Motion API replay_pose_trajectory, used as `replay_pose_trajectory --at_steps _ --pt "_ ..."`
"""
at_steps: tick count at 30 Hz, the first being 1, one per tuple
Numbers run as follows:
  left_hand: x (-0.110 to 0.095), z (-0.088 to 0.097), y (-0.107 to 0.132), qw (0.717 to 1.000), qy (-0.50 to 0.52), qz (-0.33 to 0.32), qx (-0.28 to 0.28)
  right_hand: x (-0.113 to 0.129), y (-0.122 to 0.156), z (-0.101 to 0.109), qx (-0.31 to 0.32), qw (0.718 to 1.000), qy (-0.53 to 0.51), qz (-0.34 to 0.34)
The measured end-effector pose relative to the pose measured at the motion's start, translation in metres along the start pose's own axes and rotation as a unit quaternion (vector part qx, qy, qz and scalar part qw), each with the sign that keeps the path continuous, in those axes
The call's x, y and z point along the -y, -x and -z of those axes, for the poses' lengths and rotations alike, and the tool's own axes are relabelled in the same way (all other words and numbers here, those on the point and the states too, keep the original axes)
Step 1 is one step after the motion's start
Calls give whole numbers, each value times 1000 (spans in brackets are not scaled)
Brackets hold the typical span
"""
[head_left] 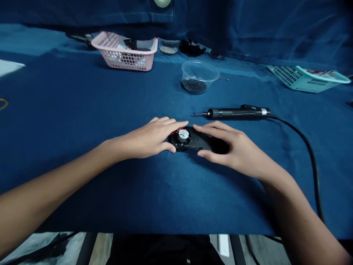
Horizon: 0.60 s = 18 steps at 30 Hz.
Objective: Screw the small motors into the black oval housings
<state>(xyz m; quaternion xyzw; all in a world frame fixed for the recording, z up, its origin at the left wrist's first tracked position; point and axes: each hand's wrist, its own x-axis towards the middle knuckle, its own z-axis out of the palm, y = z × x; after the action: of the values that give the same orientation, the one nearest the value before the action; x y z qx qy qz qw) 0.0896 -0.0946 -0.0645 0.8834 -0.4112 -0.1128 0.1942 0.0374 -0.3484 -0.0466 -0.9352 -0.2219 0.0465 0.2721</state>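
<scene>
A black plastic housing (199, 141) lies flat on the blue cloth between my hands. At its left end sits a small round motor (183, 135) with a white face and thin red wires. My left hand (151, 138) holds the left end, thumb at the near edge and fingers along the far edge. The right end is in my right hand (230, 145), with the thumb on the near side and the fingers over the far side. Just beyond the housing rests a black electric screwdriver (237, 113), its bit pointing left.
A clear tub (200, 71) of small dark screws stands behind the screwdriver. Farther back are a pink basket (127, 55), a smaller clear container (168, 46) and a teal basket (309, 79). The screwdriver's cable (313, 158) curves down the right side. A blue curtain (261, 33) hangs behind.
</scene>
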Motion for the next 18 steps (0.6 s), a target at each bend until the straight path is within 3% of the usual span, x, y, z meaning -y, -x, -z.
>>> replay_pose_trajectory --at_steps 10,18 --pt "-2 0 2 1000 7 2 0 1 2 -1 -13 1000 12 14" --pt "-4 -6 6 998 15 -35 -43 -4 11 -9 -42 997 47 32"
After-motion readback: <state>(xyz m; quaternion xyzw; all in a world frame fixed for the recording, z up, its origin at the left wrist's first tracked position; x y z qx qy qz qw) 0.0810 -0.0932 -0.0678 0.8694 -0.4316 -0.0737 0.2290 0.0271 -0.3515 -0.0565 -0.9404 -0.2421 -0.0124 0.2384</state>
